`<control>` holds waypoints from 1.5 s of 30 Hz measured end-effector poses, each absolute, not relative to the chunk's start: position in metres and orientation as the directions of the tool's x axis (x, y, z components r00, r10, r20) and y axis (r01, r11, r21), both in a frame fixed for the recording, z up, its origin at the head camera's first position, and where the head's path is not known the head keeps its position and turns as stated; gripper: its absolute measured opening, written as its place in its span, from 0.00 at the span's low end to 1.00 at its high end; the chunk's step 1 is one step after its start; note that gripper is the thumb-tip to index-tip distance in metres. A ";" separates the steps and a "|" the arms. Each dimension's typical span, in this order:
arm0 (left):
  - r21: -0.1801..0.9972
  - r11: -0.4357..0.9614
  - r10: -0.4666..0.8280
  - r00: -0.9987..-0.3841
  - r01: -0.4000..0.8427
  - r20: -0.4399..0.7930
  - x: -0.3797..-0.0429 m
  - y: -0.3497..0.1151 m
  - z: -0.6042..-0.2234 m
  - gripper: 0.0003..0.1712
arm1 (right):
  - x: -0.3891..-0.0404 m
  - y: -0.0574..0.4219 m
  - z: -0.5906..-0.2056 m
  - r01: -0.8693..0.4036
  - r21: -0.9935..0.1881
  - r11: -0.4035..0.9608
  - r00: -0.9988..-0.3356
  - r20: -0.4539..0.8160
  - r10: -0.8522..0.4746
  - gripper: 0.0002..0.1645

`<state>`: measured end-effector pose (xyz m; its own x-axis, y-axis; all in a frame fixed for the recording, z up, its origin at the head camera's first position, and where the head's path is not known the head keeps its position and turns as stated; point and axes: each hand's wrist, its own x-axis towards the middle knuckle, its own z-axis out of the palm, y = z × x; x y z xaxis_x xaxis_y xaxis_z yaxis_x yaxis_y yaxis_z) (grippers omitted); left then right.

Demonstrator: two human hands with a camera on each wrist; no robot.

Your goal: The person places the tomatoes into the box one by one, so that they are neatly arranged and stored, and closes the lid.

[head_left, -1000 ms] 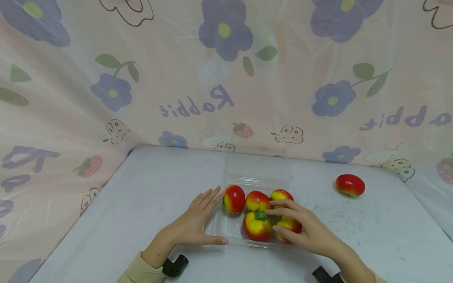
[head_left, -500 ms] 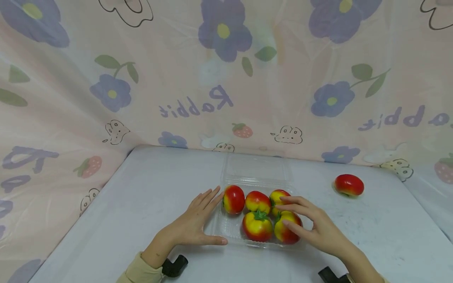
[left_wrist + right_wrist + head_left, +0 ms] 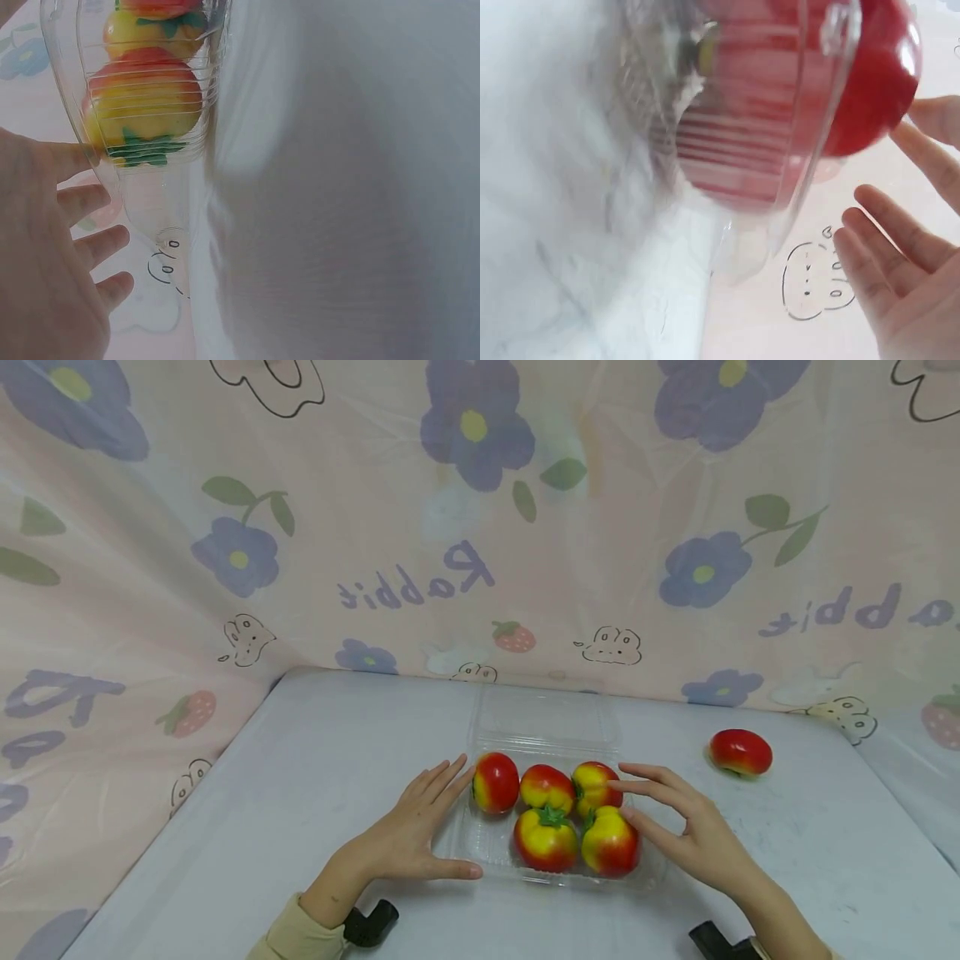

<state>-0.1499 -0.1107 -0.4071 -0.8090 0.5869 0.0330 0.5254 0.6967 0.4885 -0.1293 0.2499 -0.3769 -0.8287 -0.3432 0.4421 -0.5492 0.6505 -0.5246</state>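
Observation:
A clear plastic clamshell box lies with its lid folded back. Several red-and-yellow fruits with green leafy caps sit inside, among them a front-right fruit, a front-middle fruit and a far-left fruit. My left hand is spread at the box's left side; in the left wrist view its index finger meets the rim. My right hand stands at the box's right side, fingers loosely extended. In the right wrist view its fingers lie close beside a red fruit; contact is hard to tell.
Another red fruit lies on its side on the white table, right of the box and beyond my right hand. A patterned curtain with flowers hangs behind and along the sides of the table.
My right hand has drawn back to the right, off the front-right fruit, which has turned slightly more upright and come fully into view. My left hand has stayed in place.

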 end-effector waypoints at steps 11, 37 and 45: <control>0.490 0.695 0.590 -0.807 0.527 0.031 -0.150 -0.110 -0.406 0.65 | -0.139 0.269 -0.381 -0.496 -0.540 0.680 -0.844 0.483 -0.232 0.22; 0.507 0.693 0.582 -0.813 0.513 0.028 -0.150 -0.111 -0.408 0.65 | -0.157 0.312 -0.394 -0.377 -0.577 0.725 -0.885 0.456 -0.097 0.19; 0.505 0.699 0.578 -0.816 0.507 0.021 -0.150 -0.111 -0.409 0.65 | -0.160 0.322 -0.400 -0.337 -0.583 0.739 -0.904 0.419 -0.082 0.20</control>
